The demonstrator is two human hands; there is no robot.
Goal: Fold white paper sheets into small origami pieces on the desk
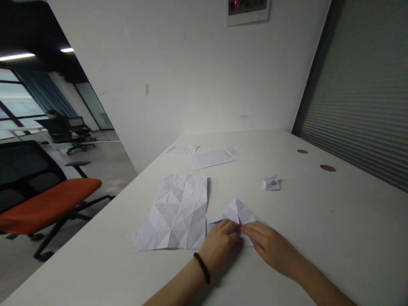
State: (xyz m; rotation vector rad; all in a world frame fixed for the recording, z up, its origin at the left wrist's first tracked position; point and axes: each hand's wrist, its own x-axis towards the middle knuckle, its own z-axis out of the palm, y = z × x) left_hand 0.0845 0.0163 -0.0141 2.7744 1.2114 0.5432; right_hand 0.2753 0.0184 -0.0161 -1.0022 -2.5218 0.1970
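A folded sheet of white paper point(236, 210) lies on the white table, its pointed top facing away from me. My left hand point(221, 240), with a dark band at the wrist, presses its curled fingers on the paper's left part. From the right, my right hand point(269, 244) holds the paper near its middle, fingers pressed together. The fingertips of both hands almost meet there and hide part of the folds. Just left of my hands is a creased, unfolded paper sheet point(181, 212). Farther off to the right sits a small folded paper piece point(271, 182).
Printed sheets point(215, 158) lie toward the far end of the table point(318, 238). Two round holes point(328, 168) are near its right edge, by a window with blinds. An orange office chair point(47, 199) stands at left, and a person sits farther back.
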